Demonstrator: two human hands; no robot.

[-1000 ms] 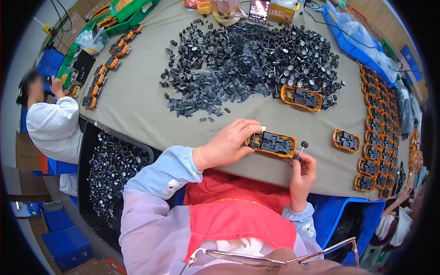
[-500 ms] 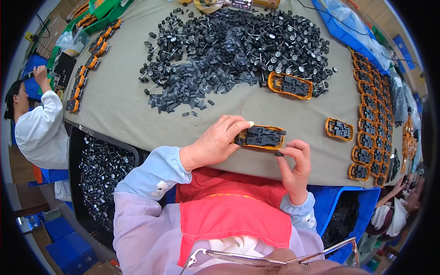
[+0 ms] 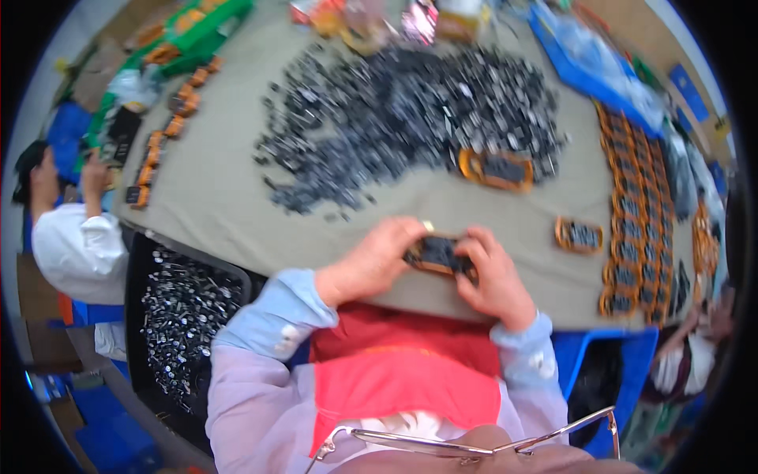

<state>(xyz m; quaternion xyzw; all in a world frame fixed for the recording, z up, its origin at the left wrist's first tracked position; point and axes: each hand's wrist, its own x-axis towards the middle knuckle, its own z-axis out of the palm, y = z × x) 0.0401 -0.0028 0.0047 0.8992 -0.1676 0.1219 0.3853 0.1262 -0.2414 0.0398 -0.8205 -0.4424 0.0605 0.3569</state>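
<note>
An orange toy car shell with a black underside (image 3: 436, 251) is held over the near edge of the table. My left hand (image 3: 371, 261) grips its left end, the thumb along the far side. At the car's right end, my right hand (image 3: 499, 278) is closed, with fingertips on the shell. Whether a small part is pinched under those fingers is hidden by the hand and by motion blur. Another orange toy car shell (image 3: 497, 171) lies by the pile's near right edge, and one more car shell (image 3: 579, 235) lies to the right.
A heap of small black parts and wheel axles (image 3: 395, 118) covers the table's middle. Rows of orange car shells (image 3: 638, 213) line the right side. A black bin of wheel parts (image 3: 185, 324) is at the left, a blue bin (image 3: 636, 355) at the right. Another person (image 3: 79, 245) works at far left.
My right hand, which held a small black part beside the car shell, has moved left onto the shell's right end. The whole view has shifted slightly and become blurred.
</note>
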